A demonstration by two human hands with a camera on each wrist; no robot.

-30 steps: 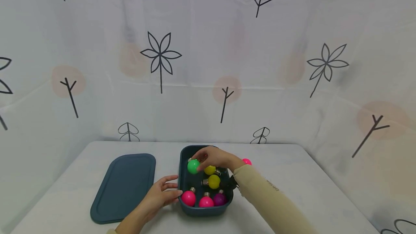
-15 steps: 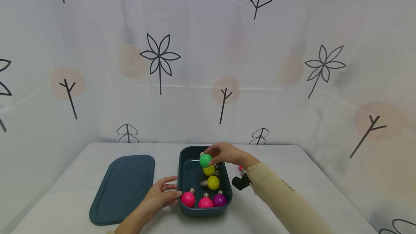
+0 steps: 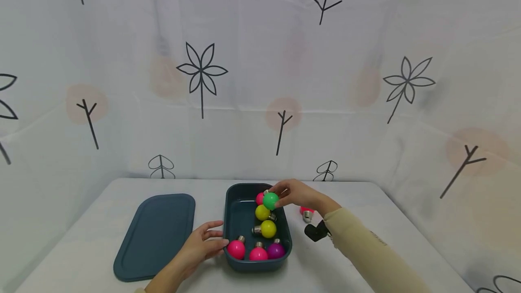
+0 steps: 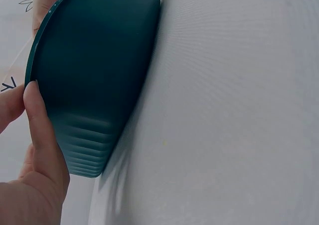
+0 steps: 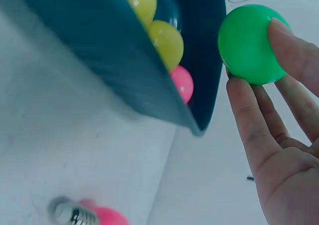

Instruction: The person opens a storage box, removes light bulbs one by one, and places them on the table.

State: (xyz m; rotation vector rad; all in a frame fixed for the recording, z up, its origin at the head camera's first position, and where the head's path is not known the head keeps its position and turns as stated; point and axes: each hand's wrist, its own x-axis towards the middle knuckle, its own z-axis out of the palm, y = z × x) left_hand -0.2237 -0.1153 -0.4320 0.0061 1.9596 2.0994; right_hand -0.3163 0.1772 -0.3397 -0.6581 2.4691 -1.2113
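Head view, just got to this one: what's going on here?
A person's right hand holds a green bulb, raised by the far right corner of a dark bin. The left hand touches the bin's left rim. Inside the bin are three pink bulbs, two yellow bulbs and a purple bulb. Another pink bulb lies on the table to the bin's right, and a flat dark panel lies to its left.

Bin (image 3: 256, 266) on table (image 3: 342, 248). Left of bin: lid (image 3: 156, 234), flat. On bin's left rim, near end: my left hand (image 3: 201, 244). In bin: three bulbs (image 3: 258, 254) along near end, three more bulbs (image 3: 262, 212) along right side. Raised at bin's far right: held bulb (image 3: 270, 201), in my right hand (image 3: 299, 193). Right of bin: loose bulb (image 3: 307, 211). Behind: backdrop (image 3: 244, 139).
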